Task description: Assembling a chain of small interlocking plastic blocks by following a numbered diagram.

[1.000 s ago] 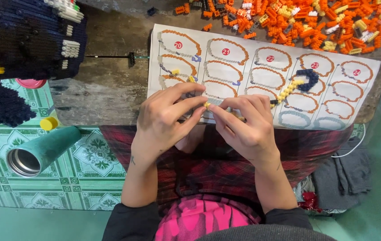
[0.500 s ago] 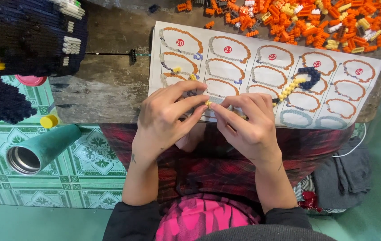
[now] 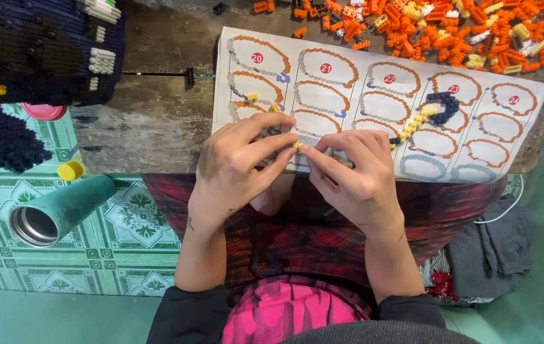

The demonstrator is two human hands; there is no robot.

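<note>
Both hands meet over the near edge of the table, fingertips drawn together around one small yellow brick (image 3: 297,146). The left hand (image 3: 237,167) pinches it between thumb and forefinger, and the right hand (image 3: 355,175) closes on it from the other side, so the brick sits right between the two sets of fingertips, touching both. Under the hands lies a white instruction sheet (image 3: 374,95) printed with rows of curved bead-like shapes. On the sheet, just beyond the right hand, rests a short curved chain of yellow and dark blue bricks (image 3: 428,114). A heap of mostly orange loose bricks (image 3: 437,28) spreads along the far edge toward the right corner. At the far left corner stands a large dark blue and yellow brick model (image 3: 36,57). Beside the table on the left, on the green patterned floor, lies a green cylinder (image 3: 61,210).
</note>
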